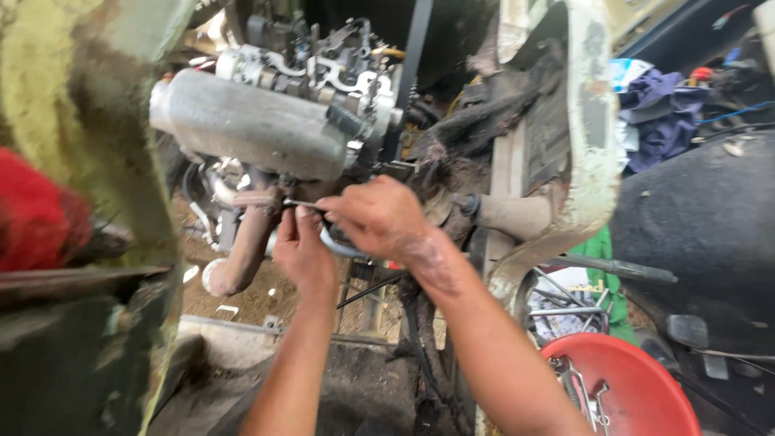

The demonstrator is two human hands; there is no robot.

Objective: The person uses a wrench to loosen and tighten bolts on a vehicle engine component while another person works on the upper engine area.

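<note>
A thin, bright metal clip or wire piece (303, 203) sits just under the grey engine block, where a rusty brown pipe joint meets it, and both hands meet right there. The left hand (300, 246) comes up from below with its thumb and forefinger pinched together on the near end of that thin metal piece. The right hand (379, 216) reaches in from the right, its fingers curled and closed around something at the same spot; what exactly it grips is hidden behind the knuckles, though a pale curved hose or band (339, 246) shows just beneath it. Both hands are smeared with grease, as is the right forearm.

Straight above the hands lies a long, rounded, dull grey cast-metal manifold (242, 121), with a cluster of silvery levers and brackets (323, 64) on top of it. A rusty brown exhaust pipe (242, 246) slopes down to the left from the joint, ending in a pale round opening. To the right of the hands a short beige tube (513, 216) points sideways from a dirty, fibre-clogged panel, next to a chipped cream-painted body frame (585, 137).

Further out, a round red plastic bowl (638, 387) holding metal parts sits at the lower right, near a black seat-like surface (702, 218). A bundle of blue cloth (662, 117) lies at the upper right. At the far left a blurred yellow-green panel (89, 121) and a patch of red (32, 214) fill the edge.
</note>
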